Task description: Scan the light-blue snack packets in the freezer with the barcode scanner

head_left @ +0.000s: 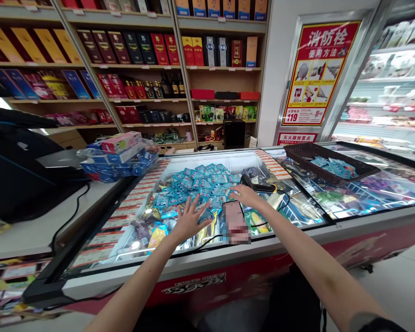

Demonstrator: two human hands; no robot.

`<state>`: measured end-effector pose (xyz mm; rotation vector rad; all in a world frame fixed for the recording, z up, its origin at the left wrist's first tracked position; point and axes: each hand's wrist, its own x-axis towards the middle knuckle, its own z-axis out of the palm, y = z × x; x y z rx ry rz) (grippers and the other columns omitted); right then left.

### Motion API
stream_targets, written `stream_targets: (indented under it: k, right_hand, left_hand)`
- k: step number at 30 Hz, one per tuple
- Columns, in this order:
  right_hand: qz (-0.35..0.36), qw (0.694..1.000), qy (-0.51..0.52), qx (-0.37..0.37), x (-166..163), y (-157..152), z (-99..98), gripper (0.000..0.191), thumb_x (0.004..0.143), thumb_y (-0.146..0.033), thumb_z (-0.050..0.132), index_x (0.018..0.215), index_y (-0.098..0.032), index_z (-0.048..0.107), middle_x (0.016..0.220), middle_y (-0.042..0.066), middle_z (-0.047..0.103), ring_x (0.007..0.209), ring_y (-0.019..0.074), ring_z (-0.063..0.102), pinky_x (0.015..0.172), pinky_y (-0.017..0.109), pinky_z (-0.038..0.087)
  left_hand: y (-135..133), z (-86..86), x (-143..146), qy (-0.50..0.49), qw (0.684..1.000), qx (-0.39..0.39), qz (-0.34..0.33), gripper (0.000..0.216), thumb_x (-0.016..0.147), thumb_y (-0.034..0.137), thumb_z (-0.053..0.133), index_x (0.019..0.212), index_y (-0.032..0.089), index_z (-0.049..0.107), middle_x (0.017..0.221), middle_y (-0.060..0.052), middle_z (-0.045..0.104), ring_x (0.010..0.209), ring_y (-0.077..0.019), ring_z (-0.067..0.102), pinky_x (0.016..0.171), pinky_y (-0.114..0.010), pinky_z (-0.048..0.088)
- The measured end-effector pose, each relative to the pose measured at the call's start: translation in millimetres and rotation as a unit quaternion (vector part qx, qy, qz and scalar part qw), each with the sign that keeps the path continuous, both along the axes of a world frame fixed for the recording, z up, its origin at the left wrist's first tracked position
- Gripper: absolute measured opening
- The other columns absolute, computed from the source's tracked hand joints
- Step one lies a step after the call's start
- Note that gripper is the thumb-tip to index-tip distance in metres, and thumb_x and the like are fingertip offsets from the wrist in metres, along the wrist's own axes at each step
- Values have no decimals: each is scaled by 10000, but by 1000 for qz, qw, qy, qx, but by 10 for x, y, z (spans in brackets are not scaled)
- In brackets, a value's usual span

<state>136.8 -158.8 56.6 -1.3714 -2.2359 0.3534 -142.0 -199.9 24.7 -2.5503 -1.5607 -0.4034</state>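
Note:
A heap of small blue packets (200, 184) lies on the glass lid of a chest freezer (297, 235). My left hand (190, 219) is spread flat, fingers apart, at the near edge of the heap. My right hand (245, 193) rests open at the heap's right side, between the packets and a black handheld scanner (259, 185). A phone (235, 220) lies on the glass between my two hands, its lower screen blurred. Neither hand holds anything.
A black tray (297, 154) with more blue packets sits on the freezer to the right. Wrapped blue boxes (119, 157) are stacked at the left, beside a black monitor (24, 170) on a white counter. Shelves of boxed bottles fill the back wall; a red fire-hydrant poster (320, 69) hangs right.

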Motion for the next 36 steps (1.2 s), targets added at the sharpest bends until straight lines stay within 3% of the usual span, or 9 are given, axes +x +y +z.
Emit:
stream_targets:
  k: [3,8,16,23,27,29,31,34,36]
  right_hand:
    - [6,998,-65,-15,-235,132,-118,646,871,-553,415,1418,-217,350,1456,128,349,1372,294,230,1085,420,222]
    - [-23,979,-132,-155,-568,545,-242,1010,681,-793,463,1475,-312,65,1549,66,-96,1372,413,-121,1096,551,48]
    - [-44,971,-135,-193,-848,1099,-357,944,735,-822,277,1467,-314,-38,1510,49,-242,1334,410,-232,1078,563,-46]
    - [-60,989,-71,-113,-980,1174,-293,853,787,-767,296,1477,-307,100,1547,21,-124,1386,385,-112,1089,562,35]
    - [-30,997,26,68,-734,895,-27,606,899,-597,285,1334,-215,464,1492,64,291,1397,264,144,1115,435,158]
    - [-50,985,74,145,-472,750,117,474,943,-455,272,1258,-205,521,1319,82,510,1283,219,365,1083,386,246]
    - [-107,974,84,184,-134,660,204,409,941,-360,291,1207,-185,548,1202,98,581,1171,218,462,1041,371,299]
    - [-199,968,9,152,417,622,174,394,895,-271,354,1221,-146,537,1171,128,585,1132,240,484,1011,374,314]
    - [-194,976,-85,61,732,616,67,476,820,-270,466,1277,-139,501,1215,132,565,1113,252,504,985,367,332]
  left_hand:
    - [71,-122,-25,42,998,37,-10,614,859,609,346,1423,402,223,1552,-29,122,1411,-375,27,1049,-668,88]
    - [488,-94,60,52,997,51,-16,596,853,602,375,1406,424,244,1532,-1,199,1414,-357,58,1048,-680,92]
    - [1039,-125,18,13,999,32,14,627,843,646,319,1416,395,265,1517,9,247,1405,-337,141,1053,-666,113]
    - [1264,-49,-27,-6,997,76,19,570,853,597,368,1350,322,418,1463,-38,368,1377,-313,218,1073,-617,126]
    - [1325,20,-39,-8,991,133,-15,468,877,520,392,1250,269,524,1348,-104,488,1279,-301,373,1064,-548,195]
    - [1366,32,-17,8,990,133,-51,380,903,433,380,1159,236,581,1181,-130,586,1151,-281,486,1006,-489,285]
    - [1420,34,25,39,989,114,-84,322,919,326,351,1069,218,614,1012,-126,630,1015,-259,554,917,-434,345]
    - [1493,58,111,64,990,95,-77,308,906,214,333,1005,199,624,891,-112,634,879,-235,589,834,-398,360]
    - [1508,102,180,58,992,96,-55,304,894,201,344,1021,196,619,886,-104,634,851,-232,592,811,-392,358]
